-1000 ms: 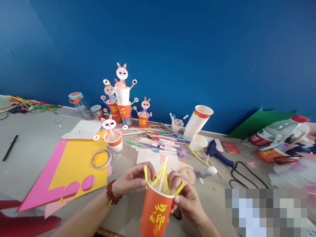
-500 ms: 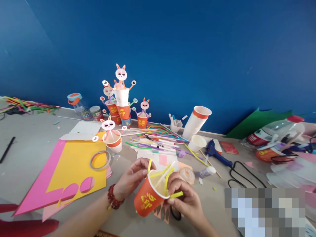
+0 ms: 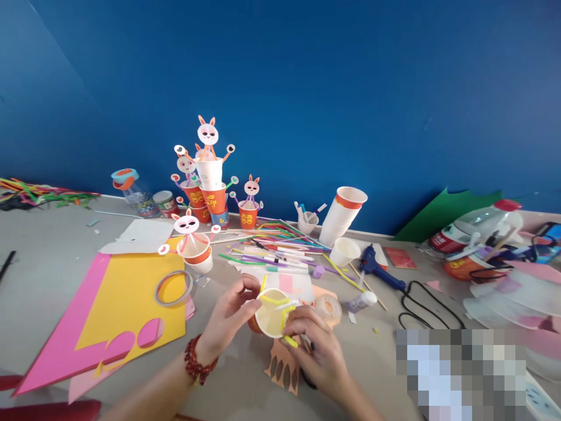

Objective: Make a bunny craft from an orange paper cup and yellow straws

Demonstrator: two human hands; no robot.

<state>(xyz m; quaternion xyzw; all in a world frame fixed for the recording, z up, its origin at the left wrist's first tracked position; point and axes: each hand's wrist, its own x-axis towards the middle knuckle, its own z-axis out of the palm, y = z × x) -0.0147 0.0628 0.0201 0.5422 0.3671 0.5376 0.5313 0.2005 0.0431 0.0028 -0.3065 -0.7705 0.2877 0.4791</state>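
My left hand point(image 3: 228, 318) and my right hand point(image 3: 313, 351) both grip an orange paper cup point(image 3: 270, 314), tipped so its white inside faces me. Yellow straws point(image 3: 280, 304) and a white one cross inside the cup and poke over its rim. My left fingers wrap the cup's left side; my right fingers pinch a yellow straw end at the lower right rim. A red bead bracelet point(image 3: 196, 363) sits on my left wrist. An orange paper cut-out point(image 3: 283, 369) lies on the table under my right hand.
Yellow and pink foam sheets point(image 3: 127, 304) with a tape ring point(image 3: 173, 287) lie left. Finished bunny cups point(image 3: 210, 187) stand at the back. Loose straws and pens point(image 3: 276, 248), a stack of white cups point(image 3: 342, 216), a blue glue gun point(image 3: 379, 269) and a glue stick point(image 3: 362, 301) lie behind my hands.
The cup went from upright to tipped over, its mouth now turned toward me. Both hands stayed on it and shifted slightly left and away.
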